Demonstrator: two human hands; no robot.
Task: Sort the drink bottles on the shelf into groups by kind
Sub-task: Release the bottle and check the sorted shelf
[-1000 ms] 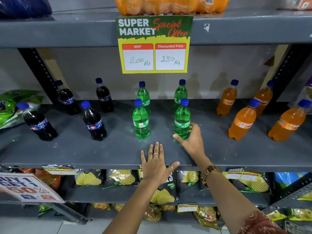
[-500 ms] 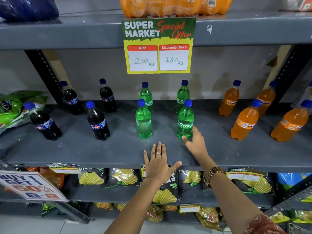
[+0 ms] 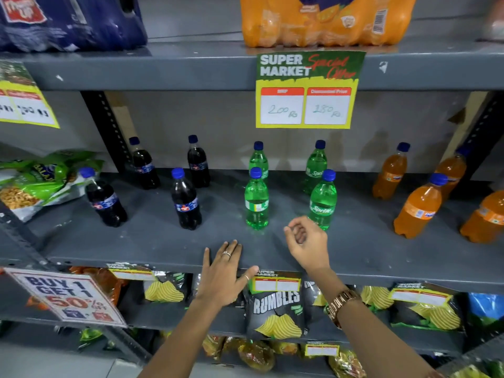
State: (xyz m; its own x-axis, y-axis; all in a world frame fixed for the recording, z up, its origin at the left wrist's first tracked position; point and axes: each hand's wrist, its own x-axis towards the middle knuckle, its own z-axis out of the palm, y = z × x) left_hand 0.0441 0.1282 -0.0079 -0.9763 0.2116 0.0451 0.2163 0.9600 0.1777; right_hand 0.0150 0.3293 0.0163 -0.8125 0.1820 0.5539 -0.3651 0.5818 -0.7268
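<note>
On the grey shelf [image 3: 152, 241] stand three groups of blue-capped bottles. Several dark cola bottles [image 3: 186, 200] are at the left, several green Sprite bottles [image 3: 256, 199] in the middle, several orange Fanta bottles [image 3: 417, 207] at the right. My left hand [image 3: 225, 271] lies flat on the shelf's front edge, fingers spread, holding nothing. My right hand [image 3: 306, 241] hovers just in front of the front right Sprite bottle [image 3: 323, 200], fingers loosely curled and apart, with nothing in it.
A yellow and green price sign [image 3: 308, 90] hangs from the upper shelf, which carries wrapped multipacks [image 3: 324, 20]. Green snack bags [image 3: 35, 181] lie at the shelf's left end. Chip bags [image 3: 275, 306] fill the shelf below, beside a tilted offer sign [image 3: 65, 296].
My right hand has let go of the front right Sprite bottle and drawn back a little toward me. The left hand has stayed on the shelf edge. My view has shifted left and up.
</note>
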